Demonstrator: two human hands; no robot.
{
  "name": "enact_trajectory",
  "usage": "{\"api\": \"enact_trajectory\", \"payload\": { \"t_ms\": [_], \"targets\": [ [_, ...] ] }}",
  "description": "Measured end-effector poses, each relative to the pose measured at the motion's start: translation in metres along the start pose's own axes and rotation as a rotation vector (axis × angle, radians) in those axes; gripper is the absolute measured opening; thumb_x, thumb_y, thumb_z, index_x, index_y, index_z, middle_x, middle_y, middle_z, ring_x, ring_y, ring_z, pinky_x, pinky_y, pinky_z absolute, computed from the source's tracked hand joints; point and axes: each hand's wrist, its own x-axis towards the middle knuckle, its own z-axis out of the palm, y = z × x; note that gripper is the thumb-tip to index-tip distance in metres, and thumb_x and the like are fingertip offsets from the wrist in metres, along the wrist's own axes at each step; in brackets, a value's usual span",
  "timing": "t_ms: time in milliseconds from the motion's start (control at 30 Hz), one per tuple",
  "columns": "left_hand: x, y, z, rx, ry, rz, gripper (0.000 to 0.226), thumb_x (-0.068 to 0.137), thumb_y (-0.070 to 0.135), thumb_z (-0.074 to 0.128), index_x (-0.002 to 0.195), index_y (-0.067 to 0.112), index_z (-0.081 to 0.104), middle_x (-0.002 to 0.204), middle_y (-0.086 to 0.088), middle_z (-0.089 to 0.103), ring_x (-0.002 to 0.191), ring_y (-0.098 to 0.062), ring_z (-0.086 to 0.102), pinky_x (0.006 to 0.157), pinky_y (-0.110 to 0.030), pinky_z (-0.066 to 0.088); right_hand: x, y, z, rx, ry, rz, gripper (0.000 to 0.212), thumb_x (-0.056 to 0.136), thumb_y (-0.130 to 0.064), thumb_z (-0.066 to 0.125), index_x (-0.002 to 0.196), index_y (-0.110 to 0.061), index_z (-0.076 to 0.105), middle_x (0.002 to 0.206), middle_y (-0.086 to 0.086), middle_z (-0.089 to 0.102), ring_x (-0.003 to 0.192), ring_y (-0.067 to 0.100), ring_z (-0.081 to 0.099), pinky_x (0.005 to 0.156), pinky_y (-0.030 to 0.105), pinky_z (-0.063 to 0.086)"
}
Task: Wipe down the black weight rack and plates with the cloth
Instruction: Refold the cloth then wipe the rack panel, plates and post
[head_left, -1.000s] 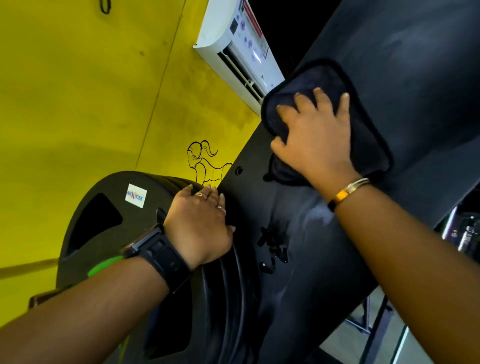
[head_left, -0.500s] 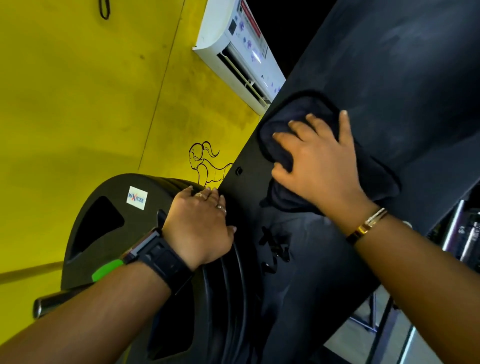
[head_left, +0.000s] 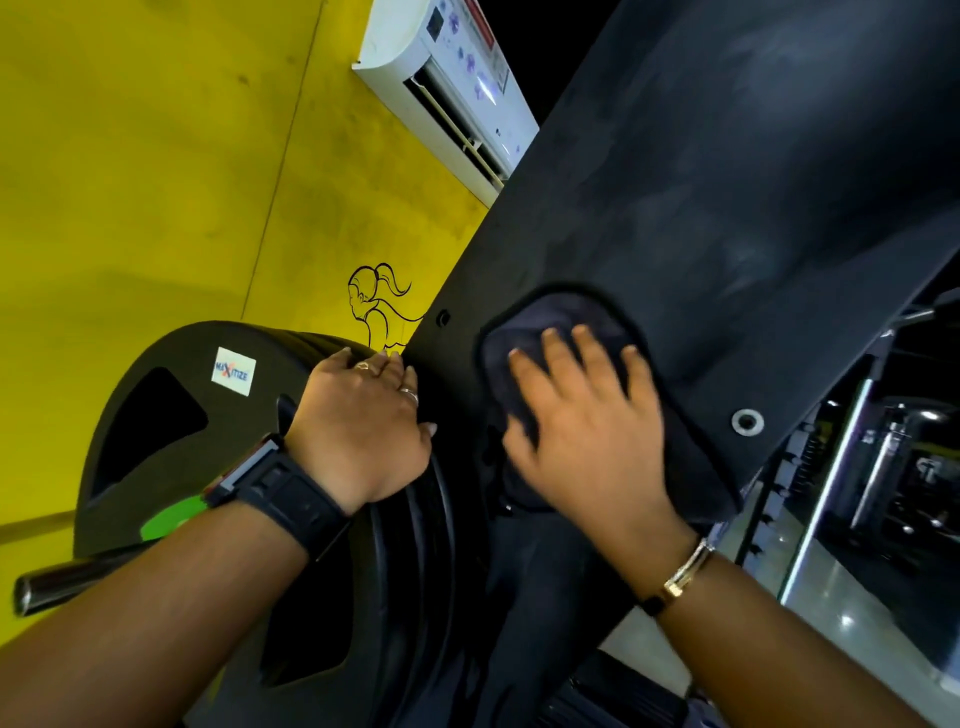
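A wide black rack panel (head_left: 717, 171) slants across the right of the view. My right hand (head_left: 582, 415) presses a dark cloth (head_left: 561, 319) flat against its lower part, fingers spread and straight. Beside the panel, a stack of black weight plates (head_left: 171, 426) hangs on a steel bar (head_left: 57, 582). The outer plate carries a white sticker and a green mark. My left hand (head_left: 363, 431), with a black watch on the wrist, rests on the rim of the plates, fingers curved over the edge next to the panel.
A yellow wall (head_left: 156, 156) with a line drawing of a runner lies behind the plates. A white air conditioner (head_left: 452, 88) is mounted on the wall. Metal gym equipment (head_left: 883, 467) and pale floor (head_left: 831, 597) show to the right of the panel.
My right hand has slid the cloth down the panel towards me, from its upper part to just beside the plates. My left hand has stayed on the plate rim.
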Motion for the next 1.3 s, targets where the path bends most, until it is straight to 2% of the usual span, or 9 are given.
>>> {"api": "enact_trajectory", "payload": {
  "t_ms": [133,200,367,500,733,867,1000,1167,1300],
  "targets": [
    [-0.001,0.002,0.001,0.014,-0.002,-0.005,0.065,0.102,0.049,0.017,0.155,0.013,0.012,0.163,-0.005,0.01,0.15,-0.016,0.009,0.12,-0.036,0.009,0.022,0.023,-0.011,-0.029,0.069,0.231,0.054,0.079,-0.042,0.055,0.128,-0.019,0.06,0.135,0.011,0.056,0.129,0.033,0.047,0.105,0.053,0.03],
    [-0.001,0.002,0.002,0.019,0.002,-0.007,0.065,0.102,0.049,0.017,0.155,0.013,0.013,0.163,-0.004,0.011,0.15,-0.016,0.01,0.12,-0.036,0.01,0.022,0.014,-0.009,-0.05,0.056,0.259,0.057,0.077,-0.04,0.057,0.13,-0.018,0.058,0.137,0.014,0.054,0.129,0.035,0.046,0.104,0.054,0.03],
    [0.001,0.002,0.001,0.024,0.003,-0.014,0.063,0.101,0.051,0.019,0.154,0.017,0.018,0.162,-0.001,0.015,0.149,-0.013,0.012,0.119,-0.034,0.012,-0.024,-0.031,0.005,-0.038,-0.069,0.043,0.066,0.067,-0.037,0.068,0.129,-0.017,0.06,0.139,0.016,0.052,0.129,0.037,0.047,0.105,0.055,0.029],
    [0.001,-0.001,-0.003,0.02,-0.021,-0.009,0.063,0.102,0.052,0.017,0.155,0.017,0.017,0.163,0.0,0.013,0.149,-0.011,0.011,0.119,-0.033,0.012,-0.041,-0.02,-0.001,0.014,-0.1,-0.026,0.06,0.07,-0.04,0.061,0.126,-0.021,0.063,0.137,0.01,0.056,0.129,0.032,0.047,0.106,0.052,0.029],
    [0.005,-0.003,-0.001,0.014,-0.03,-0.011,0.064,0.101,0.052,0.017,0.155,0.017,0.017,0.163,-0.001,0.013,0.149,-0.013,0.012,0.12,-0.033,0.013,0.032,0.095,-0.045,-0.051,0.1,0.238,0.056,0.079,-0.044,0.051,0.128,-0.019,0.059,0.132,0.013,0.057,0.122,0.034,0.051,0.098,0.05,0.038],
    [0.007,-0.002,0.001,0.023,-0.031,-0.01,0.064,0.101,0.052,0.017,0.155,0.016,0.016,0.163,-0.001,0.012,0.149,-0.013,0.011,0.12,-0.033,0.013,0.06,0.122,-0.056,-0.053,0.126,0.397,0.06,0.081,-0.043,0.047,0.135,-0.018,0.053,0.141,0.016,0.049,0.131,0.037,0.042,0.103,0.051,0.035],
    [0.007,-0.001,0.0,0.02,-0.041,-0.013,0.064,0.101,0.052,0.016,0.155,0.017,0.014,0.163,0.0,0.01,0.149,-0.012,0.009,0.12,-0.034,0.012,0.044,0.082,-0.036,-0.092,0.121,0.285,0.062,0.077,-0.041,0.053,0.134,-0.017,0.054,0.139,0.019,0.051,0.129,0.039,0.045,0.1,0.052,0.037],
    [0.005,0.0,-0.001,0.017,-0.041,-0.009,0.064,0.101,0.052,0.016,0.155,0.017,0.015,0.163,0.0,0.011,0.149,-0.012,0.01,0.12,-0.033,0.012,-0.016,0.02,-0.013,-0.081,0.02,0.083,0.059,0.077,-0.035,0.058,0.132,-0.016,0.057,0.138,0.017,0.053,0.129,0.037,0.047,0.103,0.052,0.035],
    [0.004,0.001,-0.001,0.022,-0.029,-0.007,0.064,0.101,0.052,0.017,0.155,0.017,0.017,0.162,0.0,0.014,0.149,-0.012,0.012,0.119,-0.033,0.013,-0.04,0.033,-0.018,-0.046,0.021,0.006,0.054,0.076,-0.037,0.058,0.127,-0.02,0.063,0.135,0.012,0.057,0.127,0.032,0.051,0.103,0.051,0.037]
  ]
}}
